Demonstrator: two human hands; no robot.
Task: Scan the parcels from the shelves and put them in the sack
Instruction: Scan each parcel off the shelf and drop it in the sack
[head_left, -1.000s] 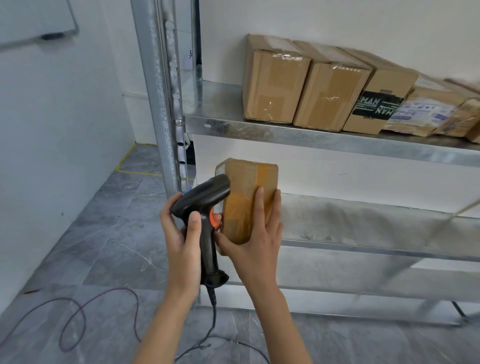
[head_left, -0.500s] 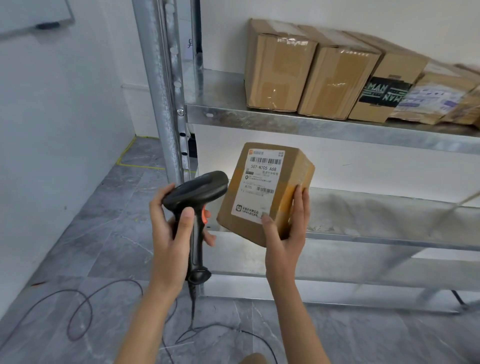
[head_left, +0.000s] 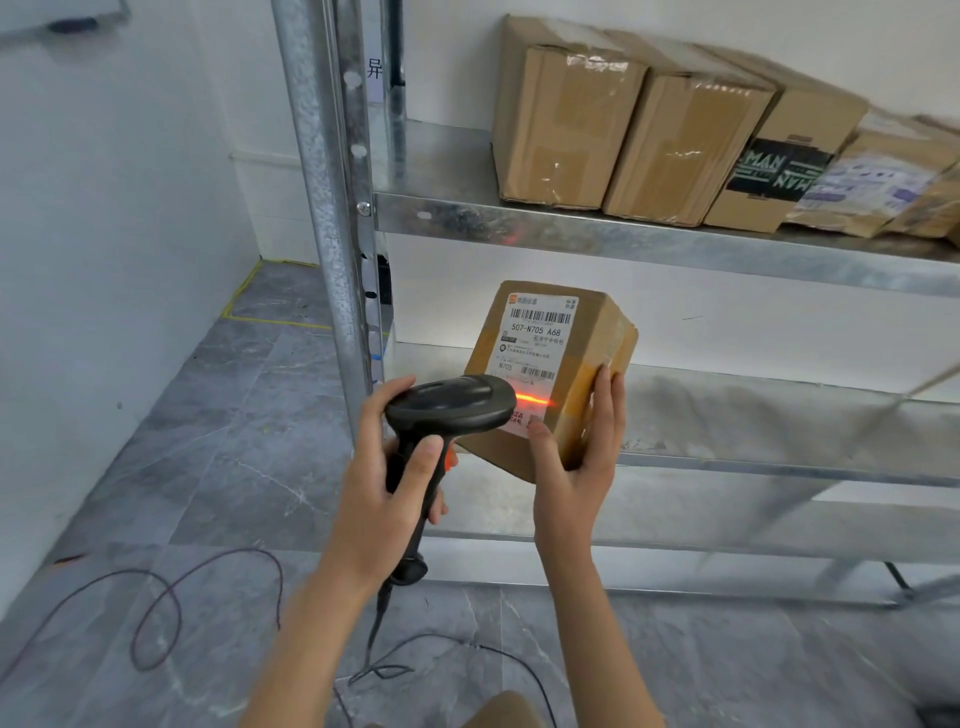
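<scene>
A small brown cardboard parcel with a white shipping label facing me is held up in front of the middle shelf. My right hand grips its lower right corner, thumb on the label and fingers along the side. My left hand grips the handle of a black barcode scanner, whose head points at the parcel. An orange-red scan line glows across the lower part of the label. The sack is not in view.
Several more cardboard parcels stand in a row on the upper metal shelf. The steel upright stands just left of the scanner. The scanner cable loops over the grey tiled floor. A white wall closes off the left.
The parcel was turned from its taped side to its label side. The scanner moved right toward the label, and its red scan line now lights the label.
</scene>
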